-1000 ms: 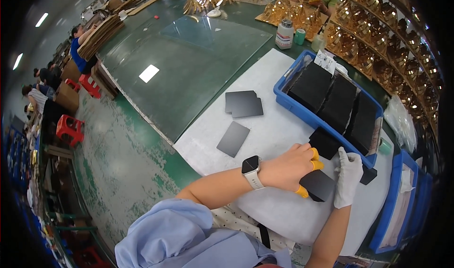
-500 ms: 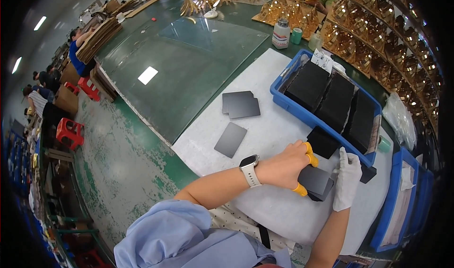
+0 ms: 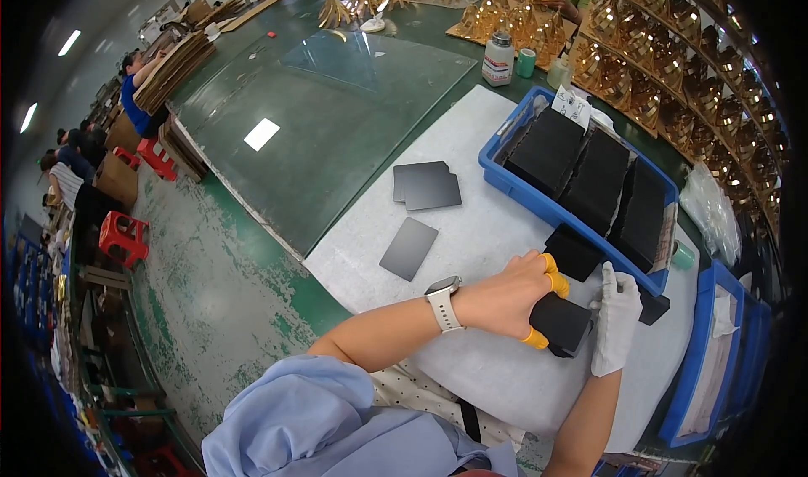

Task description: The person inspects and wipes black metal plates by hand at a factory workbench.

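Left hand (image 3: 505, 298): fingers held black stack (image 3: 561, 322), seemingly steadying it. Gloved right hand (image 3: 617, 324): lay alongside, grip undeterminable. Next move likely called for even edge pressure.

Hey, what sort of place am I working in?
Probably a factory workshop: there are rows of similar gold parts, a blue bin packed with black blocks, and other people across the room.

Black block (image 3: 560, 319) — matt, smooth; bin (image 3: 543, 205) — plastic
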Available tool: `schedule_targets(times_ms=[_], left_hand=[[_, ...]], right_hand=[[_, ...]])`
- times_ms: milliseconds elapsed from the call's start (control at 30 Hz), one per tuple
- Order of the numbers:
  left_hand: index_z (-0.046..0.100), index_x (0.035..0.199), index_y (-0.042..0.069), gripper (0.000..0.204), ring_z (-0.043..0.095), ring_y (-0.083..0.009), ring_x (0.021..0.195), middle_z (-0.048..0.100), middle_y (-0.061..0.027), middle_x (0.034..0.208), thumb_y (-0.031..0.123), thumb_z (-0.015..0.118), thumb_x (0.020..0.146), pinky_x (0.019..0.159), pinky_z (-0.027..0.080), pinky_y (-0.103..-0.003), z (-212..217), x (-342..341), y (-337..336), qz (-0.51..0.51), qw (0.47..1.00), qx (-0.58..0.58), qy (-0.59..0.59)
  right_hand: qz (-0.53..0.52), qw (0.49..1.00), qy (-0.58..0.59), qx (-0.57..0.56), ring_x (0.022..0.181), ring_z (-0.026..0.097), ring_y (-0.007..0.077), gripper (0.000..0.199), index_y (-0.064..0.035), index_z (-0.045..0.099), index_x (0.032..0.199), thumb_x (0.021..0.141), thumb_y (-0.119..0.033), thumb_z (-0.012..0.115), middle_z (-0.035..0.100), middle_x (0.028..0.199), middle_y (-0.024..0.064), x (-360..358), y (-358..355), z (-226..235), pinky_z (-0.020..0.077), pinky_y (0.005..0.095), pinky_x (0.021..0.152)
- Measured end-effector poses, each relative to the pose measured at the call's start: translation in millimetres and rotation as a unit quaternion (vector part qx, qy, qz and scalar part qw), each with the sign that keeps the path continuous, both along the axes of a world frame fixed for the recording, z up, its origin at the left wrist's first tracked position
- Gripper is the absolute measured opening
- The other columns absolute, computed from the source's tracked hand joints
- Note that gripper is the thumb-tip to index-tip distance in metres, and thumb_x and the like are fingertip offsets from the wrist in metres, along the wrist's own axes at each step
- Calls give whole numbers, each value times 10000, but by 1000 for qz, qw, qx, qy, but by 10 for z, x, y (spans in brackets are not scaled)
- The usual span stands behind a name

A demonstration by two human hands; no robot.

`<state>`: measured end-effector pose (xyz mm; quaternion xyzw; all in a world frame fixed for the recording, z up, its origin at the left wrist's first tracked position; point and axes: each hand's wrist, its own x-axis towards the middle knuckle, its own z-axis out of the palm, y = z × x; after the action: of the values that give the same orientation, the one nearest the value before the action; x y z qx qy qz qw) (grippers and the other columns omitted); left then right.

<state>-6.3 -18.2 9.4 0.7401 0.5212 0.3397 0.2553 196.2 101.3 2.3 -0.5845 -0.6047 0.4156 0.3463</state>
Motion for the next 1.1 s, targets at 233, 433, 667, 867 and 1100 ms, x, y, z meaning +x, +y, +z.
schedule_targets(times_ms=[233, 433, 667, 867, 1100], left_hand=[[662, 1243, 21, 672, 473, -303, 1109, 573, -142, 1095, 340, 911, 706, 984, 391, -403, 16, -16, -5, -3, 1000, -19, 9], [649, 1267, 43, 693, 478, -316, 1117, 570, -138, 1116, 344, 915, 703, 986, 384, -419, 11, 17, -54, -5, 999, -23, 21], [643, 1264, 92, 742, 488, -351, 1120, 573, -142, 1147, 371, 951, 649, 1000, 396, -454, -32, 28, 22, 22, 994, 106, -16], [692, 1191, 61, 683, 514, -373, 1112, 597, -170, 1171, 302, 970, 616, 1007, 410, -456, -7, -27, 70, 135, 982, 125, -31], [710, 1191, 51, 690, 500, -345, 1141, 592, -151, 1181, 301, 984, 609, 1024, 393, -429, -16, 192, 55, 107, 989, 97, -4]], right_hand=[[1, 1000, 2, -10, 533, 547, 65, 273, -45, 663, 952, 1040, -299, 712, 599, 696, 22, -37, -26, 55, 446, 243, 460], [8, 1000, 0, -4, 539, 540, 70, 270, -39, 672, 945, 1039, -289, 712, 596, 702, 19, 4, -43, -10, 429, 246, 481], [-48, 997, 37, 49, 613, 542, 69, 320, -38, 702, 949, 1033, -347, 720, 615, 717, 9, 299, 51, -19, 428, 236, 568], [-10, 973, 208, 101, 734, 635, 94, 386, -6, 669, 1254, 1076, -348, 650, 667, 859, 27, 407, 7, 137, 517, 220, 641], [223, 961, -23, 164, 1061, 675, 298, 961, 22, 407, 1554, 782, -251, 910, 664, 1257, 209, 29, -514, 371, 547, 399, 974]])
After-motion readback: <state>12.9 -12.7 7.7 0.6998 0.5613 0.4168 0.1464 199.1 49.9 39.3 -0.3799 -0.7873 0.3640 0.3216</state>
